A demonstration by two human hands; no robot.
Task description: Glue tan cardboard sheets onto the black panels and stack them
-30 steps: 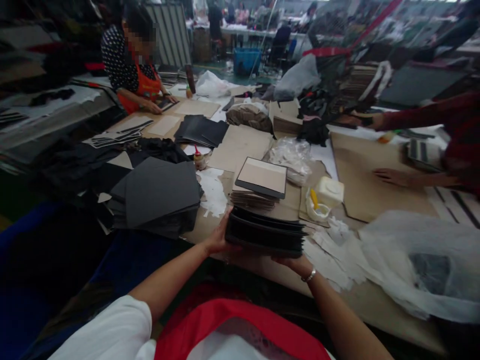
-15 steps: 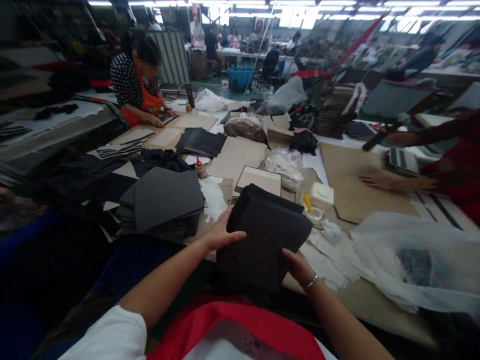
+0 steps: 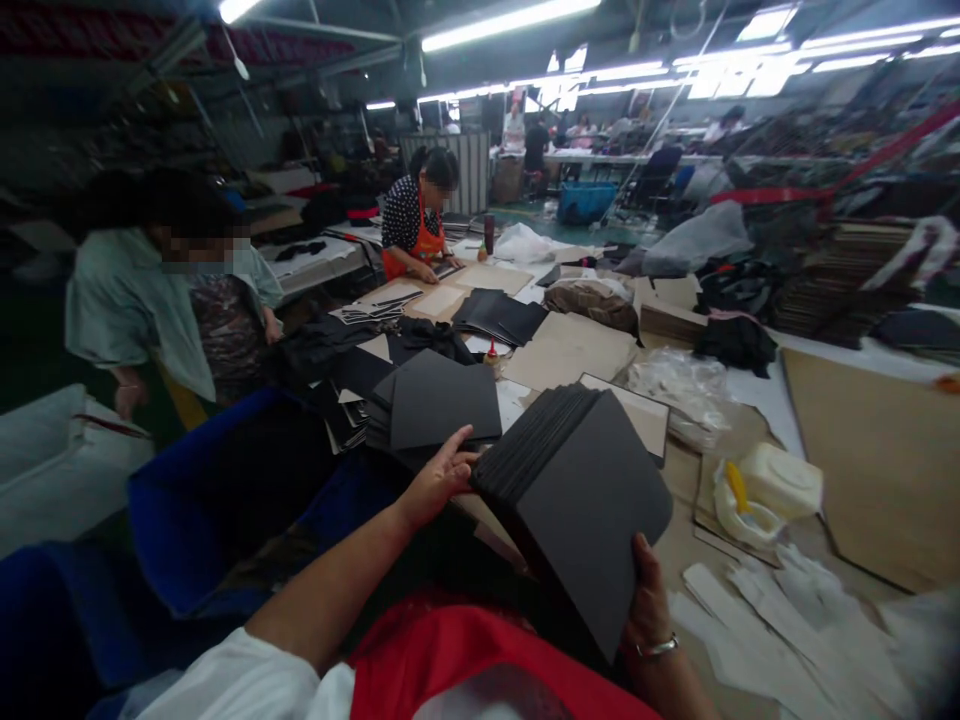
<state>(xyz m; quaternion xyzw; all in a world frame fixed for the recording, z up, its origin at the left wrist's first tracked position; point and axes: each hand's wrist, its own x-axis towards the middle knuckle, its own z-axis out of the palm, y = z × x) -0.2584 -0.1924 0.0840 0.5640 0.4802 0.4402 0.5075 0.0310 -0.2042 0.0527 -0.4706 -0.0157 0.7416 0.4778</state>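
A thick stack of black boards (image 3: 600, 510) stands tilted in front of my body, its layered edge turned up and left. My right hand (image 3: 649, 600) grips its lower right side, thumb on the front face, other fingers hidden behind. My left hand (image 3: 437, 482) is at the stack's left corner, fingers stretched out and apart, seeming to touch the edge there. Just beyond the left hand, a loose pile of dark boards (image 3: 446, 400) lies on the table. A framed beige panel (image 3: 637, 412) is partly hidden behind the stack.
Blue bins (image 3: 169, 530) stand at left, near a person in a light shirt (image 3: 142, 310). Another person in an orange apron (image 3: 426, 240) works across the table. A white tub with a yellow-handled tool (image 3: 739, 490), paper scraps (image 3: 780, 620) and a red-tipped bottle (image 3: 492, 355) are around.
My view has swung left, bringing in the bins and another person. The stack has turned, so its layered edge shows more. My left hand has slid off its front face to the corner.
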